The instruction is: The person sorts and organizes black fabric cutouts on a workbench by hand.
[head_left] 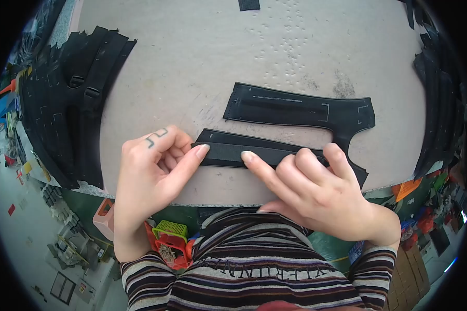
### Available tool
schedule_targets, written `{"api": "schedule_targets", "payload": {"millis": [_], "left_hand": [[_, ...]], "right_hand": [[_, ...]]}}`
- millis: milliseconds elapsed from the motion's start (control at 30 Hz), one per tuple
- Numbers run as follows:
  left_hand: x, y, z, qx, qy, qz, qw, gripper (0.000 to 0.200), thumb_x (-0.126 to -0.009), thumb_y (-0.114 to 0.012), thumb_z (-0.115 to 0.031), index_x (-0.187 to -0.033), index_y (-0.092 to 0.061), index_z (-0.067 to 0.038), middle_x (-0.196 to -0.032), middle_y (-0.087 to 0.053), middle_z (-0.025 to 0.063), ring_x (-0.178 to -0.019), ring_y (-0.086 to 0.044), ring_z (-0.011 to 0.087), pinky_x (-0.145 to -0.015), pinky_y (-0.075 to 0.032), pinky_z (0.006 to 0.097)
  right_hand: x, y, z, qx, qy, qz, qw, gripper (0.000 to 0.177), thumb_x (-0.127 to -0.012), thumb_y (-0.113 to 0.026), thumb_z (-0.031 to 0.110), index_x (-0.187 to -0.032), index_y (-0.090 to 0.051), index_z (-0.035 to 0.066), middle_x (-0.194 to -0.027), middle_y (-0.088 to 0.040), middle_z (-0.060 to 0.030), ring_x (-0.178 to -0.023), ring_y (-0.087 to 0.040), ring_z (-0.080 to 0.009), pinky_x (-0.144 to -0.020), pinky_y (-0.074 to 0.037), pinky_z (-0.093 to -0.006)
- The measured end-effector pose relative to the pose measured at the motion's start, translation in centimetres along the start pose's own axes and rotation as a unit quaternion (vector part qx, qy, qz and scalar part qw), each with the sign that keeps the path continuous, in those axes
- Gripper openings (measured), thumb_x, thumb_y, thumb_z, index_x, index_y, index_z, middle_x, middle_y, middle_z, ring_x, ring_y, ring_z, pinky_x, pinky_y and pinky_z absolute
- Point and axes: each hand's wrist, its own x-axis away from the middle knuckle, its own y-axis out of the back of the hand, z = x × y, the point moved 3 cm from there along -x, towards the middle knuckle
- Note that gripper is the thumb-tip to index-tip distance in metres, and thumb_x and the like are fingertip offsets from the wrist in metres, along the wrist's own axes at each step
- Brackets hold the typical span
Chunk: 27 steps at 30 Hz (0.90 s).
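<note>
1. The black strip [225,147] is laid at the 6 o'clock edge of the table [192,62].
2. Its 9 o'clock end is touched by the thumb of the curled left hand [153,166].
3. Its middle is pressed down by the right hand [321,189], fingers held together.

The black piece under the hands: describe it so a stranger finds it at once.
On the grey table, near its front edge, a narrow black strip is held between the left hand and right hand. Unlike the wider chalk-marked piece just behind it, it looks folded lengthwise and fingers touch it.
</note>
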Motion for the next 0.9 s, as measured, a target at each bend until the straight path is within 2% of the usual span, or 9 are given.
{"api": "schedule_targets", "payload": {"millis": [67, 167, 233, 333, 533, 633, 700, 833, 900], "left_hand": [[-0.1, 0.0, -0.8, -0.091, -0.021, 0.013, 0.996, 0.024, -0.084, -0.086, -0.014, -0.084, -0.065, -0.003, -0.069, -0.064, 0.0005, -0.053, -0.054, 0.011, -0.049, -0.043, 0.0273], [2.2, 0.4, -0.1, -0.218, -0.109, -0.166, 0.956, 0.027, -0.079, -0.088, -0.012, -0.089, -0.064, -0.005, -0.076, -0.065, 0.0026, -0.055, -0.055, 0.0134, -0.045, -0.039, 0.0259], [4.5, -1.2, 0.9, -0.227, -0.251, -0.188, 0.922, 0.033, -0.083, -0.082, -0.02, -0.105, -0.059, -0.012, -0.113, -0.076, 0.0063, -0.101, -0.067, 0.0259, -0.087, -0.047, 0.0398], [6.0, -4.0, 1.3, -0.325, -0.209, -0.135, 0.912, 0.016, -0.094, -0.061, -0.026, -0.104, -0.057, -0.014, -0.133, -0.072, 0.0055, -0.134, -0.058, 0.0278, -0.116, -0.022, 0.0479], [5.6, -2.9, 1.3, -0.347, -0.24, -0.126, 0.898, 0.015, -0.095, -0.061, -0.023, -0.109, -0.062, -0.016, -0.133, -0.072, 0.0059, -0.132, -0.058, 0.0272, -0.119, -0.019, 0.0501], [5.4, -4.4, 0.6, -0.453, -0.27, -0.13, 0.84, 0.04, -0.099, -0.063, -0.038, -0.136, -0.068, -0.026, -0.137, -0.064, 0.007, -0.137, -0.054, 0.0289, -0.122, -0.014, 0.0577], [5.1, -3.8, -1.6, -0.491, -0.26, -0.095, 0.826, 0.038, -0.1, -0.061, -0.04, -0.132, -0.073, -0.023, -0.133, -0.063, 0.0079, -0.137, -0.053, 0.0324, -0.123, -0.013, 0.0583], [2.8, -2.9, -5.7, -0.418, -0.315, -0.067, 0.85, 0.03, -0.087, -0.075, -0.018, -0.116, -0.08, -0.012, -0.118, -0.064, 0.011, -0.122, -0.058, 0.0352, -0.105, -0.039, 0.053], [0.6, -4.1, -7.8, -0.27, -0.395, -0.056, 0.876, 0.039, -0.069, -0.088, -0.006, -0.107, -0.079, -0.005, -0.105, -0.063, 0.0091, -0.098, -0.059, 0.0291, -0.085, -0.048, 0.0408]], "right_hand": [[-0.9, 0.2, 0.1, 0.017, -0.014, -0.005, 1.0, 0.086, -0.079, -0.067, 0.061, -0.157, -0.048, 0.028, -0.079, -0.042, 0.0025, -0.083, -0.047, -0.0139, -0.099, -0.03, -0.0491], [-2.6, -0.1, 0.8, 0.045, -0.014, -0.017, 0.999, 0.084, -0.078, -0.069, 0.058, -0.155, -0.05, 0.034, -0.075, -0.039, 0.0032, -0.081, -0.046, -0.0143, -0.1, -0.029, -0.0486], [-2.9, -0.2, 1.0, 0.085, -0.021, -0.029, 0.996, 0.081, -0.078, -0.071, 0.055, -0.154, -0.05, 0.038, -0.073, -0.039, 0.0037, -0.081, -0.046, -0.0146, -0.1, -0.027, -0.0485], [-2.7, -0.4, 1.1, 0.092, -0.018, -0.034, 0.995, 0.074, -0.083, -0.068, 0.054, -0.152, -0.053, 0.034, -0.073, -0.04, 0.0039, -0.082, -0.046, -0.0141, -0.096, -0.025, -0.0478], [2.0, -0.9, 1.1, 0.031, -0.087, -0.138, 0.986, 0.058, -0.09, -0.062, 0.05, -0.131, -0.072, 0.009, -0.094, -0.058, 0.0035, -0.101, -0.053, -0.0121, -0.083, -0.025, -0.0447], [2.5, -1.9, 2.7, 0.093, -0.12, -0.174, 0.973, 0.057, -0.091, -0.062, 0.048, -0.13, -0.071, 0.006, -0.103, -0.06, 0.0031, -0.103, -0.053, -0.0076, -0.077, -0.021, -0.0398], [3.3, -2.7, 2.6, 0.082, -0.134, -0.237, 0.959, 0.052, -0.094, -0.062, 0.046, -0.125, -0.072, 0.007, -0.106, -0.061, 0.0025, -0.105, -0.053, -0.0058, -0.078, -0.021, -0.0385], [10.1, -3.8, 2.0, -0.054, -0.178, -0.399, 0.898, 0.023, -0.091, -0.073, 0.037, -0.1, -0.074, 0.016, -0.102, -0.067, 0.0041, -0.102, -0.061, -0.0101, -0.08, -0.026, -0.0391], [12.3, -4.0, 1.2, -0.145, -0.258, -0.37, 0.881, 0.024, -0.077, -0.083, 0.023, -0.099, -0.074, 0.014, -0.098, -0.065, 0.0028, -0.097, -0.06, -0.018, -0.084, -0.03, -0.0389]]}}
